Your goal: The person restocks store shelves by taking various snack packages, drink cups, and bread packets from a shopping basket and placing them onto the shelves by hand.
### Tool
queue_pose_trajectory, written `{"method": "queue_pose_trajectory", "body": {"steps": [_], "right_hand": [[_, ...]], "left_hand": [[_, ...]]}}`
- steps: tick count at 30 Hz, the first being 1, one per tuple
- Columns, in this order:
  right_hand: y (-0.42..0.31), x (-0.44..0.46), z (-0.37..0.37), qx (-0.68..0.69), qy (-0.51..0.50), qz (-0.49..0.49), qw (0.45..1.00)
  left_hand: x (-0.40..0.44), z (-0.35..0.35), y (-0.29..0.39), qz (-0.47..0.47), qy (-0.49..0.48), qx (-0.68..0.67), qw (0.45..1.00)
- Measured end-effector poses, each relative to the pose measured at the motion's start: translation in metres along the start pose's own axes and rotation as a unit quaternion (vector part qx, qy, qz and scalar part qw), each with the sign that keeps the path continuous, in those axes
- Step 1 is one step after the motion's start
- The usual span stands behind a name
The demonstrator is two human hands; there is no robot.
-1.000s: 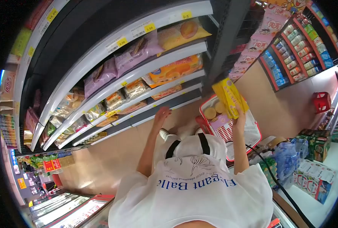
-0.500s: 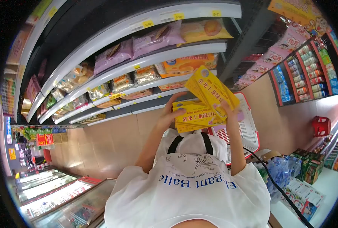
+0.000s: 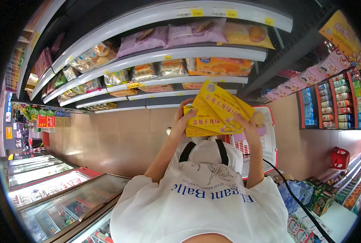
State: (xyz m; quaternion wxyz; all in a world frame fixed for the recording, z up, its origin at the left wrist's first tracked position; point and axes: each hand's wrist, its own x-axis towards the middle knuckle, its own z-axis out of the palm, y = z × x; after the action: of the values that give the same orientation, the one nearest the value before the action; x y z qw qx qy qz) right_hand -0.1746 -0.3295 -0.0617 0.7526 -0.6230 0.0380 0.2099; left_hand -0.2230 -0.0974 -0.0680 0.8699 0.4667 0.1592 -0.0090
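Note:
Two flat yellow boxes with red Chinese print are held up in front of my body, one partly overlapping the other. My left hand (image 3: 183, 118) is closed on the left edge of the lower yellow box (image 3: 204, 125), thumb on its front. My right hand (image 3: 248, 127) grips the right side of the upper yellow box (image 3: 225, 99), which is tilted and covers part of the lower one. Just below and right of the boxes stands a white shopping basket (image 3: 269, 148) with a red rim. A purple package (image 3: 241, 148) shows inside it, partly hidden by my right arm.
Ahead rise shelves (image 3: 156, 58) of bagged snacks. A glass-topped freezer (image 3: 79, 202) stands at lower left, and a can rack (image 3: 330, 103) at right. Shrink-wrapped blue bottles (image 3: 296, 192) sit at lower right. A black cable (image 3: 298, 198) runs past my right arm.
The upper box has moved down and left, so the two boxes overlap more closely. My view has shifted, with the shelves further right and more of the freezer showing. Both hands keep their hold.

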Motion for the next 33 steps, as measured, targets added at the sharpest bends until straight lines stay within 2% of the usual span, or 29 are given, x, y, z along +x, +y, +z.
{"method": "queue_pose_trajectory", "body": {"steps": [5,6,7,11,12,13,14,16,17,18,20,21,23,25,27,29,31,33], "right_hand": [[0.004,0.008,0.017,-0.011,-0.018,0.036,0.999],[0.004,0.009,0.021,-0.015,-0.019,0.037,0.999],[0.006,0.010,0.026,-0.002,-0.010,0.014,1.000],[0.004,0.007,0.051,-0.008,-0.014,-0.063,0.998],[0.007,0.006,0.058,-0.009,-0.019,-0.062,0.998],[0.010,0.006,0.065,0.035,0.033,-0.032,0.998],[0.012,0.009,0.072,0.080,0.081,-0.006,0.993],[0.019,0.012,0.083,0.058,0.063,-0.014,0.996],[0.022,0.013,0.092,0.030,0.057,-0.013,0.998],[0.022,0.016,0.107,0.031,0.048,-0.023,0.998],[0.016,0.021,0.139,0.071,0.099,-0.040,0.992],[0.012,0.025,0.156,0.071,0.091,-0.050,0.992],[0.001,0.032,0.193,-0.025,0.058,-0.142,0.988],[-0.019,0.044,0.243,-0.054,0.051,-0.176,0.982],[-0.027,0.065,0.280,-0.055,0.006,-0.246,0.968],[-0.051,0.080,0.321,-0.097,-0.029,-0.252,0.962],[-0.090,0.079,0.379,-0.094,-0.029,-0.300,0.949],[-0.119,0.089,0.421,-0.110,-0.043,-0.314,0.942]], "left_hand": [[0.004,-0.029,-0.003,-0.035,0.047,-0.015,0.998],[0.003,-0.034,-0.001,-0.070,0.065,-0.017,0.995],[0.002,-0.039,0.001,-0.104,0.083,-0.019,0.991],[0.000,-0.063,0.016,-0.125,0.059,-0.105,0.985],[0.000,-0.067,0.023,-0.095,-0.014,-0.095,0.991],[0.001,-0.072,0.031,-0.062,-0.088,-0.083,0.991],[0.005,-0.078,0.037,-0.053,-0.087,-0.079,0.992],[0.016,-0.088,0.054,-0.003,-0.148,0.020,0.989],[0.020,-0.093,0.067,0.009,-0.149,0.025,0.989],[0.022,-0.095,0.083,0.042,-0.155,0.086,0.983],[0.033,-0.114,0.108,0.122,-0.171,0.191,0.959],[0.037,-0.124,0.126,0.134,-0.171,0.194,0.957],[0.039,-0.145,0.166,0.191,-0.178,0.308,0.915],[0.030,-0.167,0.216,0.180,-0.149,0.331,0.914],[0.039,-0.200,0.252,0.269,-0.083,0.464,0.840],[0.035,-0.215,0.300,0.279,-0.063,0.455,0.843],[0.039,-0.233,0.340,0.368,0.001,0.455,0.811],[0.040,-0.238,0.383,0.405,0.040,0.430,0.806]]}}
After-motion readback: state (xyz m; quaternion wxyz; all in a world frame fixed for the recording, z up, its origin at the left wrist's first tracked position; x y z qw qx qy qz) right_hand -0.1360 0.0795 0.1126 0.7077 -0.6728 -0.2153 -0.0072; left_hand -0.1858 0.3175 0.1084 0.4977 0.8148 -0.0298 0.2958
